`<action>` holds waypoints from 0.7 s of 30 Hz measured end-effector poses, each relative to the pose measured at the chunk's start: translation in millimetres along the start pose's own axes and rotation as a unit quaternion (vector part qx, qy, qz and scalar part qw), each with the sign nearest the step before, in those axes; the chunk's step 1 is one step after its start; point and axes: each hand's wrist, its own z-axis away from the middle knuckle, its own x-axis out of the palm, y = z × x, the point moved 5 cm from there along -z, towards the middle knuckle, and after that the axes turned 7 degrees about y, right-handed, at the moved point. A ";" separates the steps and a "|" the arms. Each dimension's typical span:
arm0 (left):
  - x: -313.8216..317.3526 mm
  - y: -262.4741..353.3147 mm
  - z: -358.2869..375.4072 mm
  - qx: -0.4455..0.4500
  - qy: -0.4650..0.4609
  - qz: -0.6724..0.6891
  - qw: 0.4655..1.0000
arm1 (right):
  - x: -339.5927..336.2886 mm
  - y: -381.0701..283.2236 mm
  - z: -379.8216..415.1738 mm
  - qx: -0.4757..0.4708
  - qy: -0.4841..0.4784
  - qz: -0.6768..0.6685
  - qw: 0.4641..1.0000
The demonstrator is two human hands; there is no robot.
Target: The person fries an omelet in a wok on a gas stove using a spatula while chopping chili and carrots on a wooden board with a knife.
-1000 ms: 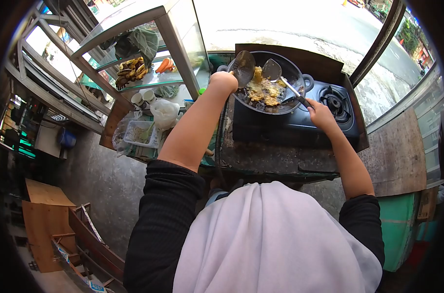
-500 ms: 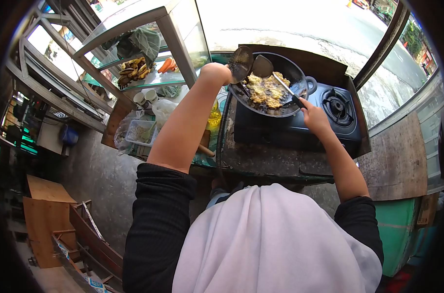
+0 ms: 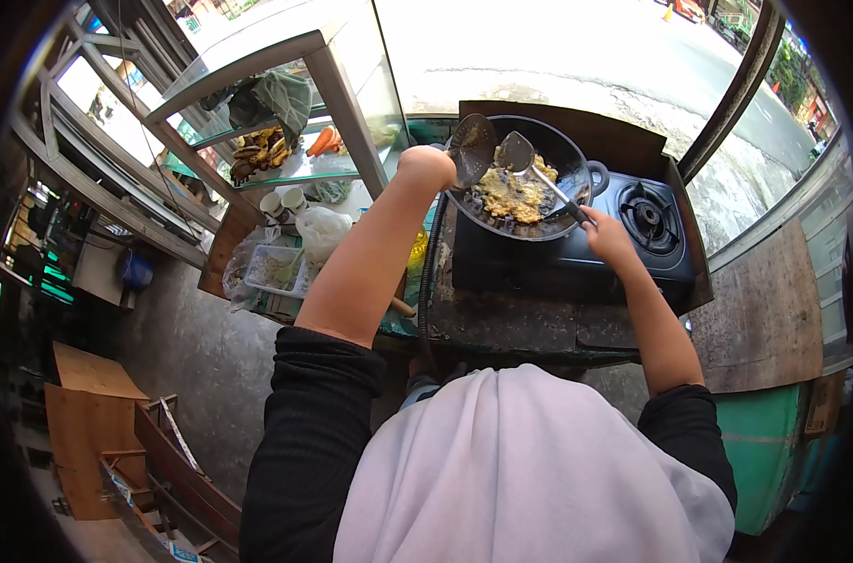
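Observation:
A dark wok (image 3: 565, 141) stands on the left burner, with golden fried batter pieces (image 3: 515, 195) in its oil. My right hand (image 3: 610, 236) is closed round the black handle of a metal spatula (image 3: 516, 153), whose blade is over the far part of the wok. At the wok's left rim, my left hand (image 3: 428, 169) has its wrist bent and holds a perforated skimmer (image 3: 473, 145); its fingers are mostly hidden behind the wrist. The skimmer bowl is tilted up, overlapping the wok's left edge in this view.
The gas stove (image 3: 665, 253) has a bare right burner (image 3: 648, 214). On the left are a plastic tub (image 3: 274, 270), a plastic bag (image 3: 323, 233), cups (image 3: 293, 198) and a yellow oil bottle (image 3: 417, 250). A glass case (image 3: 347, 113) holds bananas (image 3: 261, 152) and carrots (image 3: 325, 142).
The view has shifted slightly, so the stove and wok appear a little lower. The spatula blade is tilted differently over the batter pieces. Both hands keep their tools.

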 end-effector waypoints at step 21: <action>-18.8 13.7 -9.3 0.001 -0.005 -0.017 1.000 | -27.4 -1.5 -2.3 -0.005 -0.034 0.092 0.995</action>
